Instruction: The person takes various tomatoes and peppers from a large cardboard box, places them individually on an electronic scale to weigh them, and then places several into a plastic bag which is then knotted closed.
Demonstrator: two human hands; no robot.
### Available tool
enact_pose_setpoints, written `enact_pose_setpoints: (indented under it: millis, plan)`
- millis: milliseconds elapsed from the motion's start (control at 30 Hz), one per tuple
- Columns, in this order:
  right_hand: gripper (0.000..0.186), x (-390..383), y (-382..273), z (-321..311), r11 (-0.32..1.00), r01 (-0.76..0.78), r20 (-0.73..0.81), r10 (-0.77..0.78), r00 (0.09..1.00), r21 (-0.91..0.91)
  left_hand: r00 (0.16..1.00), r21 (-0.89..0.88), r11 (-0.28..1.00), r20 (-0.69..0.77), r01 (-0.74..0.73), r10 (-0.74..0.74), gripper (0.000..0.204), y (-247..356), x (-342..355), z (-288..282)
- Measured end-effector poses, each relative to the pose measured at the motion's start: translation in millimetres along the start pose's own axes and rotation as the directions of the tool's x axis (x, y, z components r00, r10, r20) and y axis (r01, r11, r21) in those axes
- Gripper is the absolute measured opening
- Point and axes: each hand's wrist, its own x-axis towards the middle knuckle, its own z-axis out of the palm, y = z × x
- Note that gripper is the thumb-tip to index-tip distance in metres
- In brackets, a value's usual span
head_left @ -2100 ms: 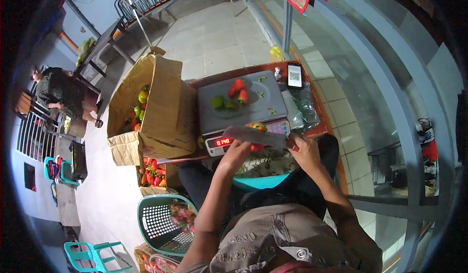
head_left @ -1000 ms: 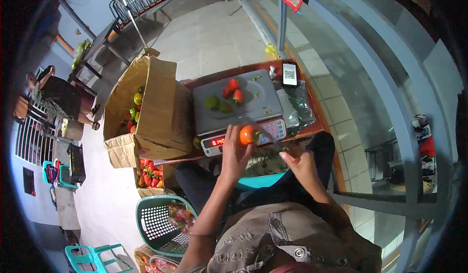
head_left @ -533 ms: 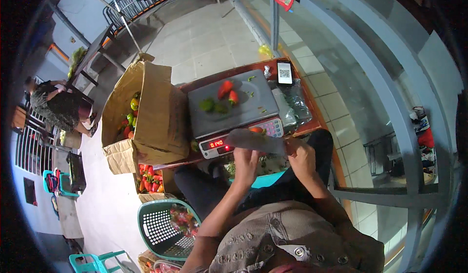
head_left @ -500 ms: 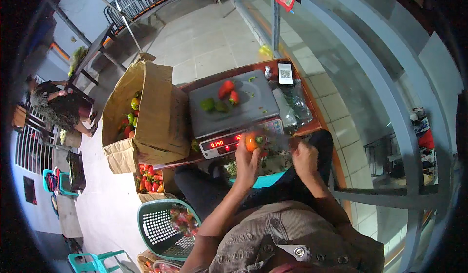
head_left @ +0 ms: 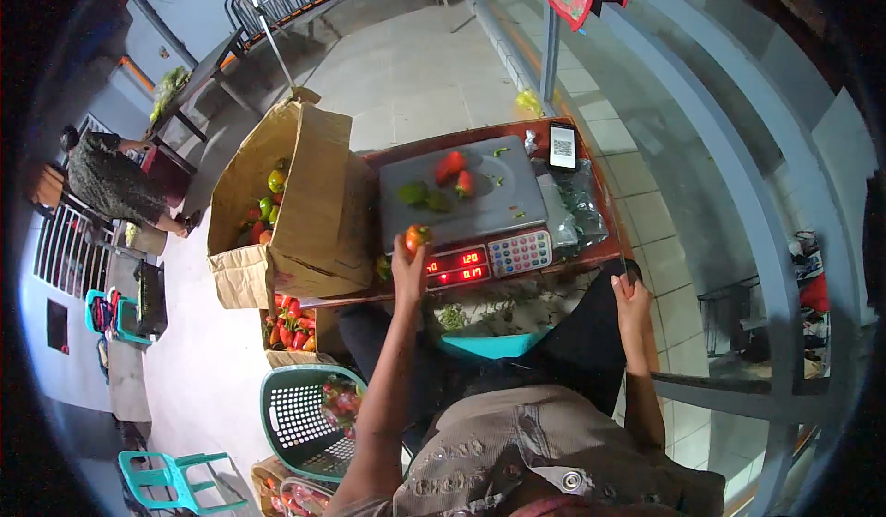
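Observation:
My left hand grips an orange bell pepper by its lower part, just over the front left edge of a digital scale. Two red peppers and two green peppers lie on the scale's grey platform, among green scraps. Away to the right, my right hand is closed above my right knee. Something thin seems to stick up from its fingers, too faint to name. Below the scale, between my legs, is a teal basin with green trimmings behind its rim.
An open cardboard box of mixed peppers stands left of the scale. Below it are a box of red peppers and a green basket with bagged peppers. A phone and clear plastic bags lie right of the scale. A person bends over at far left.
My hands have moved apart: the left went leftward with the orange pepper, the right went rightward to the knee. The view has shifted slightly. The person at far left has changed posture.

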Motion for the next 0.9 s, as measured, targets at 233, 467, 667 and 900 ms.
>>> enact_pose_setpoints:
  millis: [233,467,667,900]
  plan:
    - [0.044,3.0,19.2,11.0,0.999,-0.005,0.036,0.006,0.999,-0.040,0.969,0.754,0.623,0.075,-0.209,0.234,0.027,-2.4,62.0,0.9]
    - [0.043,2.7,9.4,8.7,1.000,-0.022,0.031,0.022,0.999,0.013,0.926,0.802,0.565,-0.041,-0.194,0.375,0.038,5.5,57.3,11.0]
    - [0.042,3.6,-2.6,7.3,0.994,-0.085,0.111,0.093,0.989,-0.072,0.878,0.740,0.612,-0.061,-0.279,0.474,0.041,5.3,51.4,6.4]
    - [0.043,2.8,3.0,15.9,0.998,-0.035,0.117,0.040,0.992,-0.043,0.775,0.795,0.350,0.222,-0.495,0.591,0.038,33.9,128.2,40.3]
